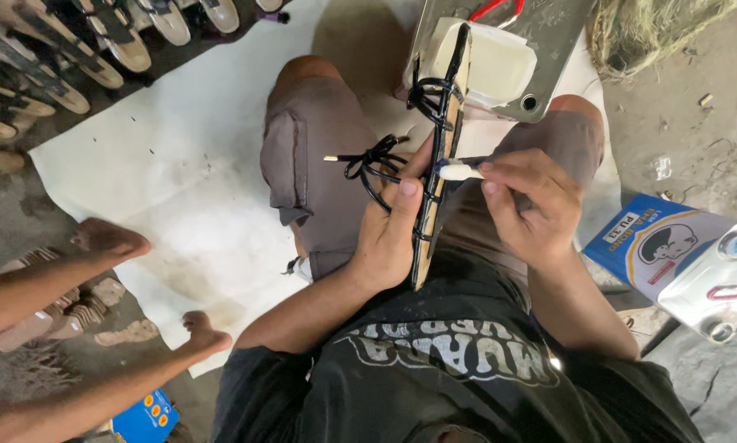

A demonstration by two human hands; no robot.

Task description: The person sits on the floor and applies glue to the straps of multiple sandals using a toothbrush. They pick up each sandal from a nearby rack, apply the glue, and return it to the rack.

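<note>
A white sheet (180, 164) is covering the dusty floor. The sandal sole (441, 148) is standing on its edge over the person's lap. The left hand (389, 234) is gripping the sole. The right hand (528, 205), just beside it, is pinching a small white brush (459, 171) against its edge.

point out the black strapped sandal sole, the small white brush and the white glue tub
black strapped sandal sole (444, 123), head view, on its thin edge
small white brush (459, 171), head view, on its white handle tip
white glue tub (500, 66), head view, on its side wall
</note>
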